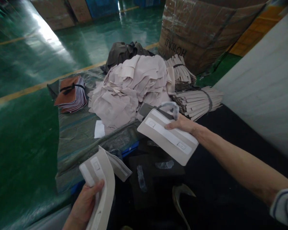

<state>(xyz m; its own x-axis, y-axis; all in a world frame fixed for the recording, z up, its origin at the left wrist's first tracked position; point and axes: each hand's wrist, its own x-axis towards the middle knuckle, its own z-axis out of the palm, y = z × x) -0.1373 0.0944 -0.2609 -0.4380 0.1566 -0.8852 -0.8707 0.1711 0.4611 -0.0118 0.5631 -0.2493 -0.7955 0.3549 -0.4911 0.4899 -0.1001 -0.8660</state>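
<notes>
My left hand (pixel 86 201) is closed on a bent stack of beige cut pieces (pixel 103 179) with white strips on them, low in the view. My right hand (pixel 182 124) reaches out and grips a flat beige piece (pixel 168 135) carrying a long white strip; a loop of clear plastic (pixel 171 107) sticks up by the fingers. Just beyond both hands lies a big loose heap of pale beige fabric pieces (pixel 132 86) on a grey-green cloth-covered surface (pixel 74 137).
A tied bundle of brown and lilac pieces (pixel 70 94) lies at the left of the cloth. Banded bundles of beige strips (pixel 196 100) sit at the right, a dark garment (pixel 124 51) behind. A large cardboard box (pixel 201 28) stands on the green floor; a white panel (pixel 266 86) at right.
</notes>
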